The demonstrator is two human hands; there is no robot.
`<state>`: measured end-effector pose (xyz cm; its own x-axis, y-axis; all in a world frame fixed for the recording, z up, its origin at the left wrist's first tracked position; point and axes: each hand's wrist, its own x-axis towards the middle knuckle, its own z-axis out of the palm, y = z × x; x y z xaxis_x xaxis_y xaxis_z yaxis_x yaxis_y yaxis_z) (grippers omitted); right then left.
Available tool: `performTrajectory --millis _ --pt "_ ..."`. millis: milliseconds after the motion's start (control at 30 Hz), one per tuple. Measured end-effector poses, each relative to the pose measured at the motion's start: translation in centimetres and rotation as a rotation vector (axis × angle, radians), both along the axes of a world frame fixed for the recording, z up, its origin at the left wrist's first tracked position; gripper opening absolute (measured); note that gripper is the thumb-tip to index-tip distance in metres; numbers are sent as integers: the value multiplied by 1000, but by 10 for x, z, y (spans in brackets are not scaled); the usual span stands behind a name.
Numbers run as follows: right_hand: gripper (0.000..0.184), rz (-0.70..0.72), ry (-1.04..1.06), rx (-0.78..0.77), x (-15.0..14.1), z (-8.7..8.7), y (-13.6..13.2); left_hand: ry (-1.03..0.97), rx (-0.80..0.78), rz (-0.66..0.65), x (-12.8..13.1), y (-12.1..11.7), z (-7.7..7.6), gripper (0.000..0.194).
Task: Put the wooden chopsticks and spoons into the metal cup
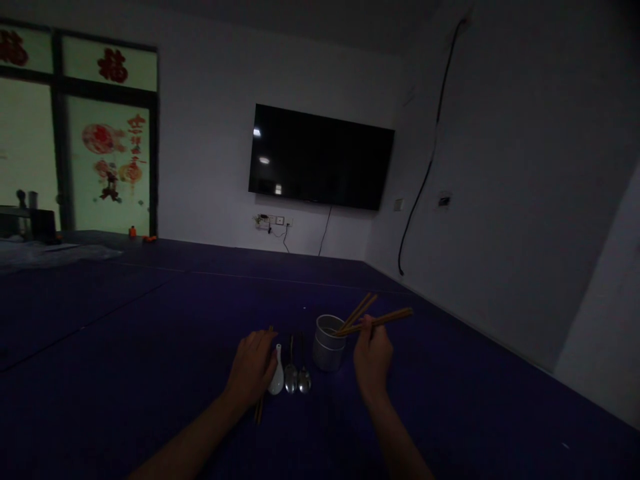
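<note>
My right hand [373,353] is closed round a pair of wooden chopsticks [397,315], held nearly level with their left ends at the mouth of a grey metal cup [329,357]. Other chopsticks [361,310] lean out of that cup toward the upper right. Left of the cup, my left hand [254,360] lies with stretched fingers over more chopsticks [259,410], which show past its edges. Its thumb is close to a white ceramic spoon [276,381]; whether they touch I cannot tell. Two metal spoons, a left one [291,379] and a right one [304,380], lie between that spoon and the cup.
A dark blue-purple table top [150,353] stretches to the walls. At its far left are clear plastic sheeting [55,255], a dark box-like object [37,223] and small orange items [133,231]. A television [323,157] hangs beyond, and a black cable [423,187] runs down the right wall.
</note>
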<state>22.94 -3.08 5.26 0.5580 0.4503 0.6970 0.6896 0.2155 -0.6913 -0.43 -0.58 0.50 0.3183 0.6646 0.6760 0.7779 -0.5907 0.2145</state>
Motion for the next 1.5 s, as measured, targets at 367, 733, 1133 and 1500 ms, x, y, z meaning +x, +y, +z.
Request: performTrajectory --millis 367,733,1133,1500 --pt "63 165 -34 -138 7 -12 17 41 -72 63 2 0 1 31" --pt "55 155 20 -89 1 -14 16 53 -128 77 1 3 0 32" --pt "67 263 337 135 -12 -29 20 56 -123 78 -3 8 -4 35" --pt "74 234 370 171 -20 -27 16 78 -188 101 -3 9 -4 34"
